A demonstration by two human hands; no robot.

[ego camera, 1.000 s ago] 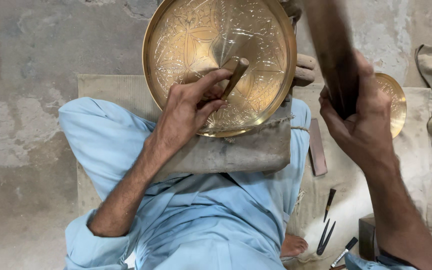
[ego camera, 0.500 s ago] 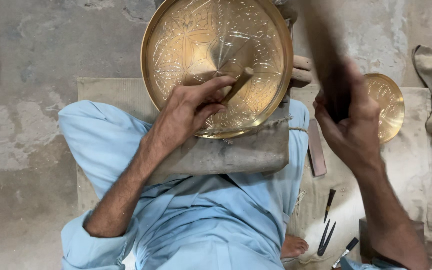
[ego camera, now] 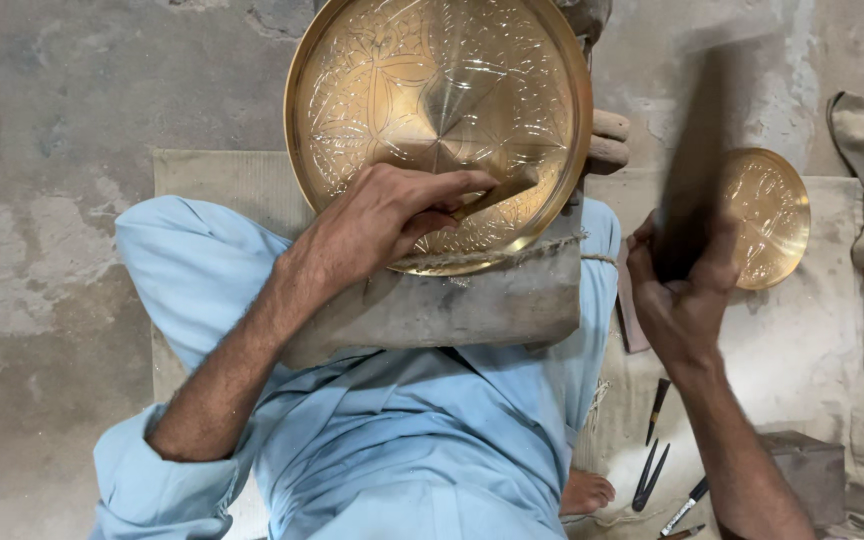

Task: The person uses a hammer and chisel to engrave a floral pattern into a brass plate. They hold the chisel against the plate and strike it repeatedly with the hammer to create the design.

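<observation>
i see my left hand (ego camera: 382, 220) gripping a chisel (ego camera: 497, 192) against a big brass tray (ego camera: 392, 90) propped on my lap. my right hand (ego camera: 687, 290) clenches a blurred hammer (ego camera: 697, 150). most of the tray looks engraved; the lower rim seems in progress.

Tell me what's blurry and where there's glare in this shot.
Head view: the dark mallet in the right hand is smeared by motion blur; the big brass tray shows bright glare near its centre; the left hand with the chisel looks sharp.
</observation>
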